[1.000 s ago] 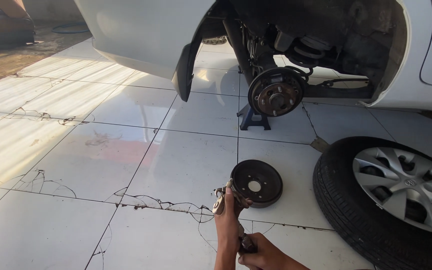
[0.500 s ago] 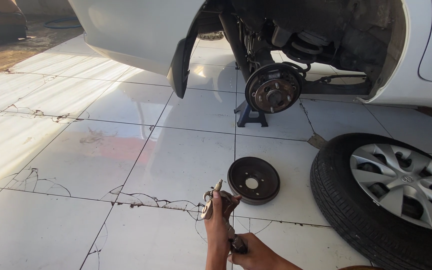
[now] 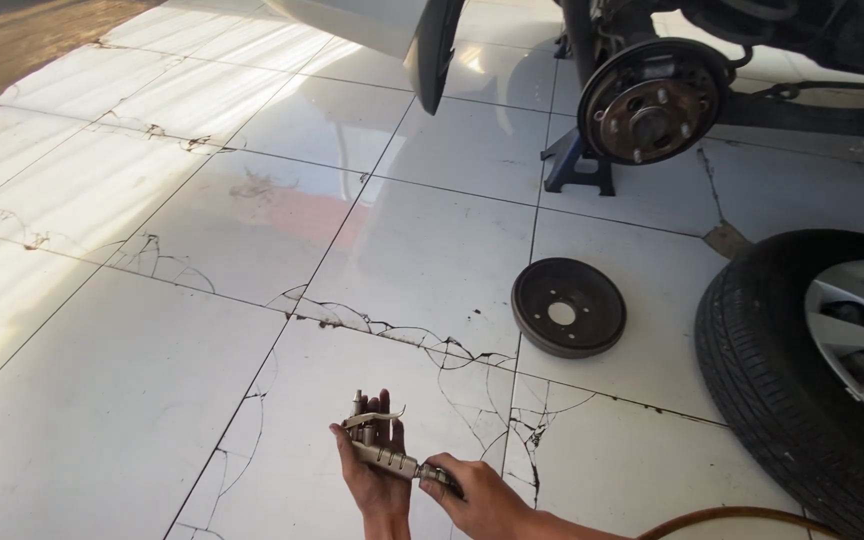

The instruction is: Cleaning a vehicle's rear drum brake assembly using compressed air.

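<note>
My left hand (image 3: 374, 470) is at the bottom centre, palm up, with small metal brake parts (image 3: 370, 425) lying across its fingers. My right hand (image 3: 482, 495) is beside it, gripping the dark end of a slim metal tool (image 3: 397, 462) that rests across the left palm. A rusty brake drum (image 3: 567, 306) lies flat on the floor tiles, up and to the right of my hands. Farther back, the bare wheel hub with studs (image 3: 650, 105) hangs on the raised car.
A removed wheel with tyre and silver cover (image 3: 817, 370) lies at the right. A blue jack stand (image 3: 577, 160) holds the car near the hub. The white floor tiles (image 3: 202, 250) are cracked. A curved hose (image 3: 742, 518) shows at the bottom right.
My view has tilted down and moved closer to the floor. Both hands have shifted left, away from the drum, and the left palm now lies flatter under the parts.
</note>
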